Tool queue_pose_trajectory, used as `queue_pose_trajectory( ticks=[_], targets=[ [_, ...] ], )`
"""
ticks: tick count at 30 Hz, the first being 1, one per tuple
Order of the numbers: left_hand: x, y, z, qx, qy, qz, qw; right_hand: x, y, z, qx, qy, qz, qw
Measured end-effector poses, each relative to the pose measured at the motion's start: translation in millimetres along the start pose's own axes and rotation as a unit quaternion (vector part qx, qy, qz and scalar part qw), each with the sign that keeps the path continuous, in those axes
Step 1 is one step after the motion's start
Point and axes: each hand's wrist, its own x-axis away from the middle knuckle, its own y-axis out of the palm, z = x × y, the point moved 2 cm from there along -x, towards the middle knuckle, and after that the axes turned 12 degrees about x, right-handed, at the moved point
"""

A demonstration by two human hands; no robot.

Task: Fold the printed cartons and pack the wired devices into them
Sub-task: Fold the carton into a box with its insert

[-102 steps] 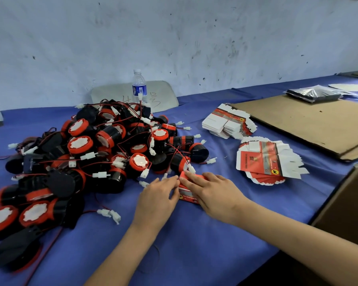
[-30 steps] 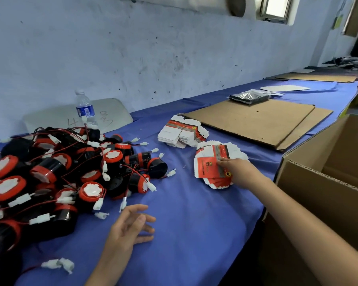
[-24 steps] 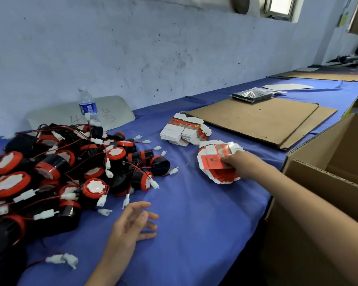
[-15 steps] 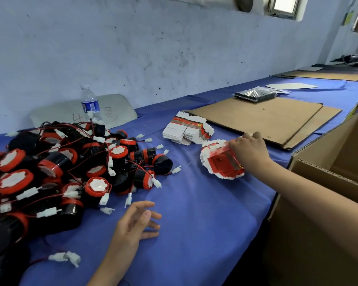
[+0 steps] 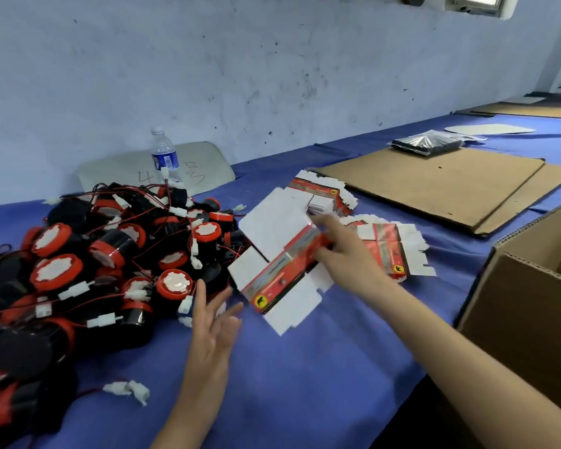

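Between right hand [image 5: 347, 251] fingers, carton [image 5: 279, 267]: flat glossy red-white card, jagged flaps, apparently pinched; blurred.
Left hand [image 5: 212, 325]: fingers spread, empty, tips beside round black-red devices [image 5: 110, 254].

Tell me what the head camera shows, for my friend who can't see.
A person's right hand holds a flat red-and-white printed carton over a blue cloth-covered table, beside the open left hand. A pile of black-and-red round wired devices lies to the left, and a brown cardboard box stands at right.
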Motion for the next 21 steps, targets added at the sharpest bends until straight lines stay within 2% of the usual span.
queue_pose_trajectory(
  ticks=[2, 4, 7, 10, 14, 16, 19, 21],
  targets=[
    [2, 0, 0, 0.048, -0.012, 0.014, 0.999, 13, 47, 6, -0.119, 0.054, -0.085, 0.988],
    [3, -2, -1, 0.093, -0.02, 0.029, 0.995, 22, 82, 13, -0.19, 0.073, -0.12, 0.972],
    [5, -4, 1, 0.135, -0.047, 0.053, 0.988, 30, 107, 16, -0.216, 0.042, -0.141, 0.965],
    [9, -2, 1, 0.152, -0.051, 0.039, 0.986, 33, 112, 11, -0.236, 0.017, -0.177, 0.955],
    [8, 3, 7, 0.075, 0.046, 0.023, 0.996, 42, 104, 4, -0.277, -0.02, -0.19, 0.941],
    [3, -2, 9, 0.025, 0.09, 0.056, 0.994, 48, 102, -1, -0.282, -0.031, -0.204, 0.937],
    [-4, -8, 10, -0.056, 0.109, 0.114, 0.986, 57, 105, -4, -0.306, -0.033, -0.272, 0.912],
    [-6, -12, 8, -0.085, 0.125, 0.133, 0.98, 59, 104, -3, -0.335, 0.001, -0.304, 0.892]
  ],
)
